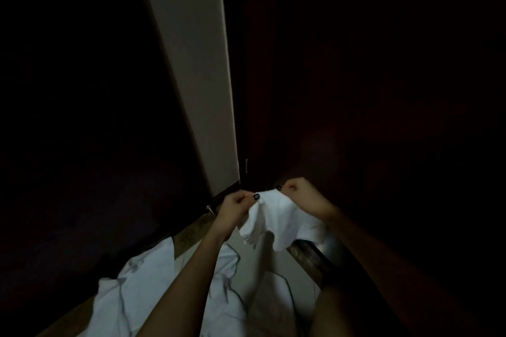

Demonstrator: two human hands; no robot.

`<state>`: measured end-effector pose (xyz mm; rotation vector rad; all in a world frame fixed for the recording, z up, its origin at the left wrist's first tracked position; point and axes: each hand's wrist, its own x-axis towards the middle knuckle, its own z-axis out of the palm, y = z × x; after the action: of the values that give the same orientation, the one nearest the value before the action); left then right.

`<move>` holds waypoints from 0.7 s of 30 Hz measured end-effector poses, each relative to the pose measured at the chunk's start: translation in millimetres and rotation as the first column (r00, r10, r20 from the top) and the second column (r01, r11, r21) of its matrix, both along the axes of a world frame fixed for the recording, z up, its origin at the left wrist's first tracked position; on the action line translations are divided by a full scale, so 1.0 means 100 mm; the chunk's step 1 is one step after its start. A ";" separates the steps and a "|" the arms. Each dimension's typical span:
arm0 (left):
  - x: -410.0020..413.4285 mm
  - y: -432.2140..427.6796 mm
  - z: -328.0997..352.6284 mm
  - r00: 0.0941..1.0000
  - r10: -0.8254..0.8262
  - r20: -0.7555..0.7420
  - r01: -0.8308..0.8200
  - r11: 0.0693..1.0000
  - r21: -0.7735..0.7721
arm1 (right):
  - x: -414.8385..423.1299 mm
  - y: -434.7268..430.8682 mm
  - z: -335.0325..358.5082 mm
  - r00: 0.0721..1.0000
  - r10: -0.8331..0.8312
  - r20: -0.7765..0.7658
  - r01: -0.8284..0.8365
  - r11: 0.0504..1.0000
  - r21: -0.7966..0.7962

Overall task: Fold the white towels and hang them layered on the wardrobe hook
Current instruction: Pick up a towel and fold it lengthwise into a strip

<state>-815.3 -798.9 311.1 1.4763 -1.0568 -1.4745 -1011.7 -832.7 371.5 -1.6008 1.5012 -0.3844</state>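
Here your left hand (235, 206) and right hand (302, 195) sit near six o'clock of the view, each with fingers pinched shut on the top edge of a white towel (282, 223), which sags between them and hangs down in soft folds, with no label or writing readable on it. At about seven o'clock, below your left forearm, more white cloth (131, 290) lies rumpled, while a pale wall strip (197, 63) runs up toward twelve o'clock between dark panels (356, 90); the hook cannot be made out in the gloom.
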 end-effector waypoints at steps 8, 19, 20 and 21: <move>0.84 0.78 2.20 0.868 0.349 -0.353 -0.307 0.937 0.169 | 1.06 0.97 1.89 0.972 -0.109 0.208 0.162 0.953 -0.258; 2.75 2.16 4.04 0.729 0.559 -0.396 -0.598 0.801 0.029 | 3.15 2.30 3.31 0.875 0.176 0.451 -0.156 0.984 -0.081; 2.91 2.29 4.12 0.703 0.585 -0.404 -0.633 0.774 0.020 | 3.31 2.39 3.36 0.863 0.216 0.457 -0.191 0.976 -0.102; 3.06 2.41 4.20 0.675 0.610 -0.416 -0.666 0.746 0.014 | 3.46 2.47 3.43 0.848 0.266 0.458 -0.232 0.964 -0.130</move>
<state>-509.2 -557.6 731.1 1.1921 -0.3095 -1.0780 -666.1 -585.8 714.0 -1.5874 0.9034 -0.6326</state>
